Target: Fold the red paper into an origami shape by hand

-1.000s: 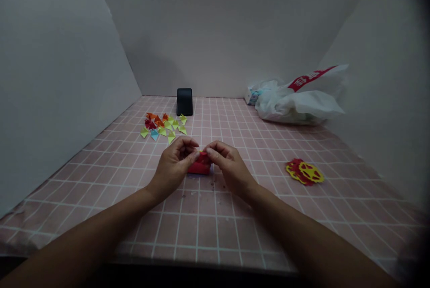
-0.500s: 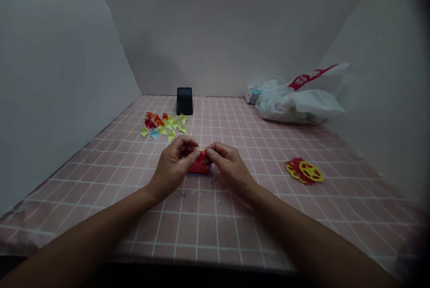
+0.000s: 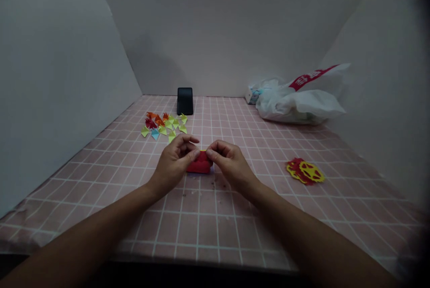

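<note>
Between my hands is a flat red piece with a thin yellow edge along its top; it looks like folded paper or felt, though its exact kind cannot be made out. My left hand pinches its upper left part with the thumb, the other fingers curled above. From the other side my right hand grips the upper right corner between thumb and bent forefinger. The fingers hide both ends of the piece.
Several small folded paper pieces in yellow, orange, red and blue lie beyond my left hand. A black phone leans upright behind them. Red and yellow cutouts lie at right. A white plastic bag rests at the back right.
My fingers have shifted slightly on the red piece, and its front now shows smoother and flatter. Everything else stays in place.
</note>
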`<state>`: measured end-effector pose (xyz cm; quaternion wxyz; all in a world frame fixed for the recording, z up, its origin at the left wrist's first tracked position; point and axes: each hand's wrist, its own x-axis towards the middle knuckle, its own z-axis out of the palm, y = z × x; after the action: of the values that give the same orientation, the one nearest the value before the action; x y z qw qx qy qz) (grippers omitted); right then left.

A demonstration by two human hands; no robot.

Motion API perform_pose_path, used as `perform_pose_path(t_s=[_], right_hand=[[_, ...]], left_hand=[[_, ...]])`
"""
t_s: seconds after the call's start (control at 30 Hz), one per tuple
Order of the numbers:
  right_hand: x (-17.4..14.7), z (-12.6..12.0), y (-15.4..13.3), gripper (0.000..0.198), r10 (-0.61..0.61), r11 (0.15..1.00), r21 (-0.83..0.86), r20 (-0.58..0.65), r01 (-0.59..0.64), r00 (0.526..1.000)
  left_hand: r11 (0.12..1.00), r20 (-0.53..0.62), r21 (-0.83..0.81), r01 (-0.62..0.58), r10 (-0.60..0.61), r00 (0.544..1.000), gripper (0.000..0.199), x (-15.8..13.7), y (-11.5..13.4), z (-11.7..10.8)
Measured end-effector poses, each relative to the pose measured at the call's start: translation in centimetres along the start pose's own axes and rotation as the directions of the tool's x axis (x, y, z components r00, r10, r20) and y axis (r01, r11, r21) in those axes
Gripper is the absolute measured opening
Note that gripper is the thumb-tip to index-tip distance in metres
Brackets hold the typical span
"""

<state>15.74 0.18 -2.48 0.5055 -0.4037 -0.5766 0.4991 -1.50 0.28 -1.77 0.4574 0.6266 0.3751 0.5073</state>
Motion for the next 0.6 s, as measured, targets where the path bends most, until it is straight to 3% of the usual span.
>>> perform_pose_path(t_s=[0.07, 0.17, 0.27, 0.6], right_hand=[[0.0, 0.0, 0.2, 0.018, -0.012, 1.0, 0.015, -0.037, 0.013, 0.999], [-0.2, 0.2, 0.5, 0.018, -0.031, 0.998, 0.053, -0.107, 0.037, 0.994], [-0.4, 0.6, 0.8, 0.018, -0.028, 0.992, 0.121, -0.146, 0.046, 0.989], [-0.7, 1.5, 1.1, 0.018, 0.066, 0.939, 0.343, -0.107, -0.026, 0.992]], left_hand=[[0.999, -0.033, 0.048, -0.011, 0.013, 0.999, 0.018, -0.1, 0.2, 0.0], [0.972, -0.088, 0.21, -0.107, 0.128, 0.988, 0.007, -0.2, 0.4, 0.2], [0.93, -0.067, 0.334, -0.152, 0.184, 0.981, 0.006, -0.3, 0.2, 0.4], [0.964, -0.11, 0.262, -0.046, 0.077, 0.991, 0.002, -0.5, 0.0, 0.6]])
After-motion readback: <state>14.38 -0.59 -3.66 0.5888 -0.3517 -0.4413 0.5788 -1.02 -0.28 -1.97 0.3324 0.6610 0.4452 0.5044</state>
